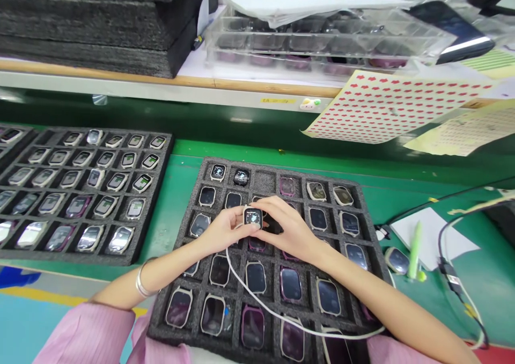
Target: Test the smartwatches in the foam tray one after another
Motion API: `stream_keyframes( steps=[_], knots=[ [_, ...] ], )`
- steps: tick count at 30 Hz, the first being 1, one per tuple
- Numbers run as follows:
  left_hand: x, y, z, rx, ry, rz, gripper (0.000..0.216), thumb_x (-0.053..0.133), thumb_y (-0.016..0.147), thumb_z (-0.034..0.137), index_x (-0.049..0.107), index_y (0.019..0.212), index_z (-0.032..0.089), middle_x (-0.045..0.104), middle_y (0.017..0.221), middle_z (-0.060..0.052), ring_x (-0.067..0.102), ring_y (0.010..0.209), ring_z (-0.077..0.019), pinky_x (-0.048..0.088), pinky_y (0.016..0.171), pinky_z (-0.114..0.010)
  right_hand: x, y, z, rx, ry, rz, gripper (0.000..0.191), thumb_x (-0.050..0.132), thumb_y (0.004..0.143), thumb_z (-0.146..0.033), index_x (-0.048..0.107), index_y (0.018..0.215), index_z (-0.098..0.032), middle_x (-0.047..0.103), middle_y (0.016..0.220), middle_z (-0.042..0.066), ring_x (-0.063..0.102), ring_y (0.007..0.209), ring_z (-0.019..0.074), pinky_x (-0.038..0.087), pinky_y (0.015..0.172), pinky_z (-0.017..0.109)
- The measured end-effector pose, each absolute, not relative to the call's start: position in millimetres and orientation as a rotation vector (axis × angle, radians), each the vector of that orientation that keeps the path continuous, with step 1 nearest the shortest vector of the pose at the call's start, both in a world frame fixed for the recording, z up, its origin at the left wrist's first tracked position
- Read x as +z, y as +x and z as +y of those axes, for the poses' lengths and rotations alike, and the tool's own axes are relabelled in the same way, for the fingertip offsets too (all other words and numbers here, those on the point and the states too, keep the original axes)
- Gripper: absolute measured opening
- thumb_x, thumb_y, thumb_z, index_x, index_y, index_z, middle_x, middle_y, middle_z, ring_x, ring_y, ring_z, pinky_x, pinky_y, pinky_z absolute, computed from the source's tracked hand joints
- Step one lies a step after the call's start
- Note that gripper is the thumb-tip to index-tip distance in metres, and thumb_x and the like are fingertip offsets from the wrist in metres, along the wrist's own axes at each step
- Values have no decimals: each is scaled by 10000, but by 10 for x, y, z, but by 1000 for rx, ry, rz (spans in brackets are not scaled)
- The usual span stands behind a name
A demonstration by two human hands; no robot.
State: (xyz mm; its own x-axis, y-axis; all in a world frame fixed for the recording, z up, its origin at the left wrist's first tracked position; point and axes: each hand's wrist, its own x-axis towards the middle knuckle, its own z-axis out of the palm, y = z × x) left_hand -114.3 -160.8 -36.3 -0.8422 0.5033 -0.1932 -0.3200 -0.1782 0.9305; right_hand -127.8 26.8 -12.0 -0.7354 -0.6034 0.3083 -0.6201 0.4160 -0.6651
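A small smartwatch [252, 217] with a lit dark screen is held between my two hands above a black foam tray [264, 182]. My left hand [223, 228] grips its left side, and my right hand [290, 228] closes on its right edge with thumb and fingers. From beneath my left hand a white cable [257, 301] loops down and off to the right; its end at the watch is hidden. Watches of several frame colours fill most of the tray's cells, among them a purple-framed watch [290, 284]. One cell in the back row shows bare foam.
Another foam tray [155, 213] of watches lies left. At right are a green pen [414, 251], a loose watch [397, 260], white paper [436, 235] and cables [450, 275]. A shelf above bears stacked foam [84, 26], clear plastic trays [322, 42] and an overhanging sticker sheet [386, 106].
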Motion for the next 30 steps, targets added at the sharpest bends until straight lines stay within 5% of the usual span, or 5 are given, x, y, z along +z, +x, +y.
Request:
stream_keyframes(
  steps=[30],
  knots=[
    [-378, -1136, -1634, 2048, 255, 1502, 320, 678, 785, 359, 607, 1002, 135, 694, 901, -70, 651, 879, -205, 478, 833, -313, -228, -1200, 228, 1010, 1103, -2585, 358, 646, 833, -342, 553, 1139, -182, 643, 1033, 109, 602, 932, 254, 491, 800, 407]
  ],
)
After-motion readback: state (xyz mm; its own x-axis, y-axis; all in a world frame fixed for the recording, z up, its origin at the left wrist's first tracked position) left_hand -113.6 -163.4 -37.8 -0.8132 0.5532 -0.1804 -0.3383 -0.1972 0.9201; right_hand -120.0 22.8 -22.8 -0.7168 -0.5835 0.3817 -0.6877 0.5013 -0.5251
